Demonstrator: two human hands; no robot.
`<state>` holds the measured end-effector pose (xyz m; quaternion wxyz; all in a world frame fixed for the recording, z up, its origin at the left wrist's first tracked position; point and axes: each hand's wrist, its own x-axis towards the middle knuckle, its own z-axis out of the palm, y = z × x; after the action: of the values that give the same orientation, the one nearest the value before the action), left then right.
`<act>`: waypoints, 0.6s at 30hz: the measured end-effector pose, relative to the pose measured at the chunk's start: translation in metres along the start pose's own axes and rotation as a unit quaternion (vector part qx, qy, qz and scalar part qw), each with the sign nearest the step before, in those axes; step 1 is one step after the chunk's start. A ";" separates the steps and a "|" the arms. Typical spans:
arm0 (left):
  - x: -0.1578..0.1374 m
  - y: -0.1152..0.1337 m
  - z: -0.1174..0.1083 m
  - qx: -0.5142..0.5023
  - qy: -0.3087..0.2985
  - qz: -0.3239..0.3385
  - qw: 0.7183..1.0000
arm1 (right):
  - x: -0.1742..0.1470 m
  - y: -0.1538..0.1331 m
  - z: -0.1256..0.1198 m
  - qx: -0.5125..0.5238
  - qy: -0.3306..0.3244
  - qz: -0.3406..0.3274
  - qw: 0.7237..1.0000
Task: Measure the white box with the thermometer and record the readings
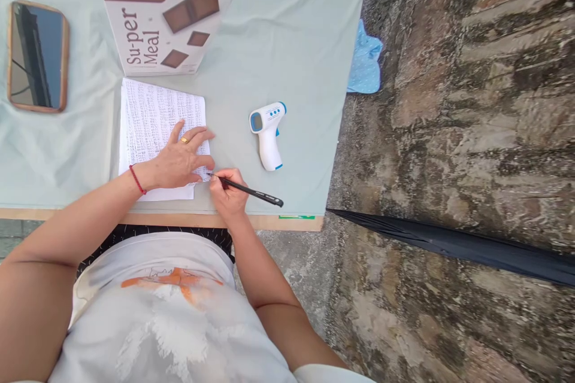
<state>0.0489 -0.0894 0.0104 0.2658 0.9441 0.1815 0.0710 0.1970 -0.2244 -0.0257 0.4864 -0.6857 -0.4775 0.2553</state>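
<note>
Sheets of paper [157, 114] covered in dense handwriting lie on the cloth-covered table in front of me. Across their lower right part, my left hand [182, 155] rests with its fingers spread, holding nothing. My right hand [228, 191] pinches a black pen [258, 192] near its tip. The pen tip meets the sheet's lower right corner, close to my left thumb, and its rear end slants to the right. A white and blue infrared thermometer [269, 137] lies to the right of the papers, apart from both hands.
Behind the papers stands a white box [148, 24] with brown print. A wood-framed phone or mirror [38, 57] lies at the left. Pale green cloth [296, 42] covers the table. Past its right edge are a light-blue cloth [366, 60], a stone wall [471, 131] and a folded black umbrella-like object [440, 242].
</note>
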 end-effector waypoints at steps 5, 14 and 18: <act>-0.001 -0.002 0.003 -0.014 0.013 0.005 1.000 | 0.000 -0.001 0.000 0.009 0.011 -0.002 1.000; -0.001 -0.005 0.008 -0.025 0.019 0.012 0.999 | 0.000 -0.001 0.002 0.005 0.009 0.019 1.000; -0.001 -0.005 0.007 -0.026 0.017 0.011 0.999 | 0.000 -0.002 0.001 0.000 0.009 0.026 1.000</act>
<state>0.0481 -0.0894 0.0018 0.2861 0.9375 0.1741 0.0948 0.1949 -0.2236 -0.0241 0.4843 -0.7000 -0.4549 0.2616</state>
